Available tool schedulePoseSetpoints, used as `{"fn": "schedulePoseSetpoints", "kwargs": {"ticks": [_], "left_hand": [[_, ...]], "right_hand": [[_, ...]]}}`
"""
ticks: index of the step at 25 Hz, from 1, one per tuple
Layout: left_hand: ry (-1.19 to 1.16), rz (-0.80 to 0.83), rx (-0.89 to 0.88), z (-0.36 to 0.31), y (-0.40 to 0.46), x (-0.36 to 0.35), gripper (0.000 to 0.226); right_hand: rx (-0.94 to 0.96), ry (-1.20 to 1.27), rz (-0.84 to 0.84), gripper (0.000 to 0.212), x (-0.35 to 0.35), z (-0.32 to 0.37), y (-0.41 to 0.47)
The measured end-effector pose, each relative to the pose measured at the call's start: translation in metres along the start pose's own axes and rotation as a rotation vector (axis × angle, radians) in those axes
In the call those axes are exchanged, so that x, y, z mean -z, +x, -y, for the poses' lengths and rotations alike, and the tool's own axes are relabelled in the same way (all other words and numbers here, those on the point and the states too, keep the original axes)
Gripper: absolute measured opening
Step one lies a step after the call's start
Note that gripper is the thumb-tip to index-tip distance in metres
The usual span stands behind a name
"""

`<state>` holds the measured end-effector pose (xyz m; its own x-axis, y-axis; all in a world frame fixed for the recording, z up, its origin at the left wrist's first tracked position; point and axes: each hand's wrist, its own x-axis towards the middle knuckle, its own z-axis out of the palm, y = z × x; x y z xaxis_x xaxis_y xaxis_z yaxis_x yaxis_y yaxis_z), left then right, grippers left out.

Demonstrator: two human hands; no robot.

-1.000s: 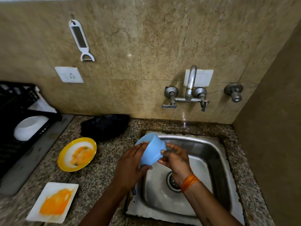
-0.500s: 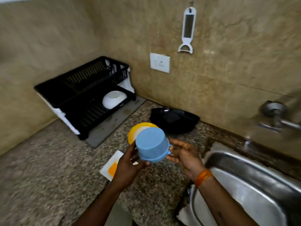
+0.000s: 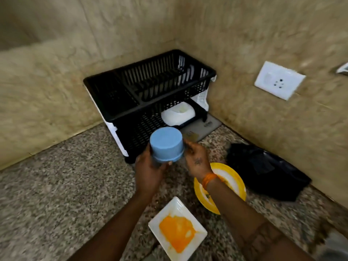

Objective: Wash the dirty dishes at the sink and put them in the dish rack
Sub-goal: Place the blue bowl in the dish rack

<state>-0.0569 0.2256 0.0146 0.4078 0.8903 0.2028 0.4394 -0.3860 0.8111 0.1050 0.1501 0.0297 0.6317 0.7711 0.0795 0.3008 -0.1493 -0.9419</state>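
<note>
A light blue bowl is held upside down in front of the black two-tier dish rack. My left hand grips its rim from below. My right hand is beside the bowl on the right, fingers spread, fingertips near its side. A white bowl lies upside down on the rack's lower tier. A round yellow plate smeared with orange food lies on the counter under my right wrist. A square white plate with orange sauce lies nearer to me.
A black bag-like object lies on the granite counter by the right wall. A grey drain mat sticks out under the rack. A white wall socket is on the right wall. The sink is out of view.
The view has swung left from the sink to the rack. Both hands carried the blue bowl from over the sink, across the counter, up to the front of the rack.
</note>
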Motion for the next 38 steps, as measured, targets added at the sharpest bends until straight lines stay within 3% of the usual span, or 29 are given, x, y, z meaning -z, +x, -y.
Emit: {"fn": "schedulePoseSetpoints", "kwargs": {"ticks": [5,10,18,21,27,31,35,38], "left_hand": [[0.064,-0.084,0.052,0.031,0.071,-0.009,0.074],[0.145,-0.054,0.131,0.061,0.108,-0.014,0.07],[0.224,0.06,0.217,0.064,0.128,-0.013,0.075],[0.243,0.114,0.25,0.074,0.127,-0.016,0.091],[0.202,0.119,0.251,0.055,0.113,-0.009,0.08],[0.093,0.114,0.191,0.022,0.074,-0.012,0.082],[-0.097,0.186,0.092,-0.002,0.026,-0.025,0.044],[-0.194,0.429,0.175,-0.016,0.003,-0.038,0.008]], "right_hand": [[0.08,-0.164,0.096,0.034,-0.057,-0.013,0.088],[0.078,-0.192,0.173,0.028,-0.087,-0.018,0.129],[0.041,-0.352,0.296,0.027,-0.107,-0.015,0.155],[0.071,-0.404,0.32,0.016,-0.108,-0.015,0.152],[0.088,-0.232,0.095,0.038,-0.092,-0.004,0.115],[-0.116,-0.095,-0.184,0.032,-0.054,-0.01,0.055],[-0.283,0.136,-0.436,0.026,0.002,-0.022,-0.025],[-0.421,0.346,-0.614,0.017,0.051,-0.022,-0.081]]}}
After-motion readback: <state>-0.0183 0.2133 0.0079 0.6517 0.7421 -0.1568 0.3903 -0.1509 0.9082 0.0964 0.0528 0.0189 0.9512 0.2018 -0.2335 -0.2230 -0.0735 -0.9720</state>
